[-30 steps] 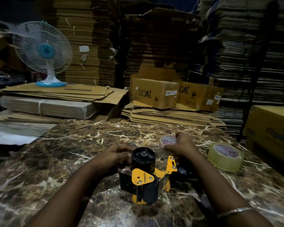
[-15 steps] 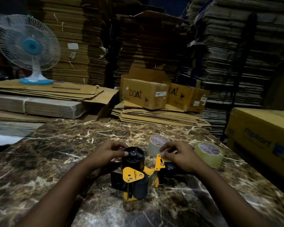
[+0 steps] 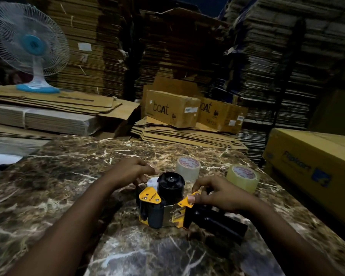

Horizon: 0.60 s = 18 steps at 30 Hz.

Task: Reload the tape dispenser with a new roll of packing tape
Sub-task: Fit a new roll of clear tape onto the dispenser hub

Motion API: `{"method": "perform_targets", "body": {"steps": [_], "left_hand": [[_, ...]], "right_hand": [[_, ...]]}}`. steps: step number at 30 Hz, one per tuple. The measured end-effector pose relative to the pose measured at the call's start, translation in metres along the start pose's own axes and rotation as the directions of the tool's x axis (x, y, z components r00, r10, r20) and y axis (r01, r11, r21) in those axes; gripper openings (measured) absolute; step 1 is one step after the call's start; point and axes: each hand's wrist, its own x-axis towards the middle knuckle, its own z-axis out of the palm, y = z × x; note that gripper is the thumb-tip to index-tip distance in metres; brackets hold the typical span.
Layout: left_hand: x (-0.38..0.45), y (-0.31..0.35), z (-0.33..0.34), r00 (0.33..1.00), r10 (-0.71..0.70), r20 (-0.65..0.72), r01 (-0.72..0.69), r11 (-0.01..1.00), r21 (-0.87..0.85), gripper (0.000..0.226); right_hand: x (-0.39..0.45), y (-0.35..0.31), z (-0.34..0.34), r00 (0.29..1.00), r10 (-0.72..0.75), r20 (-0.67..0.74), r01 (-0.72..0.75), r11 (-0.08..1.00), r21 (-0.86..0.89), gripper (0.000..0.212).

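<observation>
Both tape rolls (image 3: 188,167) now uncovered, right hand (image 3: 217,193) withdrawn

Tape dispenser (image 3: 163,208): black and yellow, lying on its side near the front of the table, black handle sticking out to the right. Round black hub in the middle pointing up, bare, no roll on it. Two tape rolls lying flat farther back. Near roll (image 3: 188,168): clear, white and red label in its middle, just behind the hub. Far roll (image 3: 243,180): clear and yellowish, same kind of label, off to the right.
</observation>
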Motion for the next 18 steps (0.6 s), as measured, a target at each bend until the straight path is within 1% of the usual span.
{"method": "perform_targets", "body": {"steps": [2, 4, 5, 7, 9, 11, 14, 16, 18], "left_hand": [[-0.001, 0.003, 0.002, 0.998, 0.000, 0.066, -0.001, 1.000, 0.015, 0.018], [-0.002, 0.004, 0.005, 0.994, -0.011, 0.113, 0.006, 0.999, 0.040, 0.034], [-0.003, 0.005, 0.007, 0.991, -0.012, 0.132, 0.003, 0.998, 0.065, 0.041], [-0.002, 0.006, 0.009, 0.984, -0.008, 0.176, -0.011, 0.994, 0.107, 0.048], [-0.002, 0.006, 0.010, 0.982, -0.011, 0.190, -0.004, 0.997, 0.079, 0.047], [-0.001, 0.005, 0.013, 0.989, -0.019, 0.144, 0.009, 0.998, 0.068, 0.037], [0.004, 0.003, 0.021, 1.000, 0.028, 0.009, -0.029, 0.986, 0.164, 0.022], [0.005, 0.001, 0.023, 0.998, 0.032, -0.052, -0.022, 0.984, 0.175, 0.017], [0.005, 0.001, 0.025, 0.992, 0.029, -0.124, -0.010, 0.989, 0.145, 0.018]], "right_hand": [[-0.003, -0.002, 0.004, 1.000, -0.005, -0.014, 0.005, 0.999, 0.032, 0.054], [-0.007, -0.007, 0.009, 1.000, 0.009, -0.020, -0.007, 0.995, 0.097, 0.041], [-0.008, -0.010, 0.014, 0.999, 0.030, -0.025, -0.027, 0.991, 0.130, 0.038], [-0.009, -0.014, 0.025, 0.995, 0.079, -0.063, -0.067, 0.982, 0.179, 0.043], [-0.008, -0.017, 0.039, 0.983, 0.122, -0.139, -0.092, 0.974, 0.209, 0.052], [-0.005, -0.022, 0.053, 0.964, 0.151, -0.219, -0.103, 0.971, 0.218, 0.052], [-0.003, -0.035, 0.073, 0.931, 0.145, -0.336, -0.073, 0.973, 0.218, 0.048], [-0.004, -0.044, 0.082, 0.923, 0.136, -0.360, -0.040, 0.964, 0.261, 0.043], [-0.006, -0.049, 0.084, 0.931, 0.138, -0.337, -0.025, 0.947, 0.321, 0.041]]}}
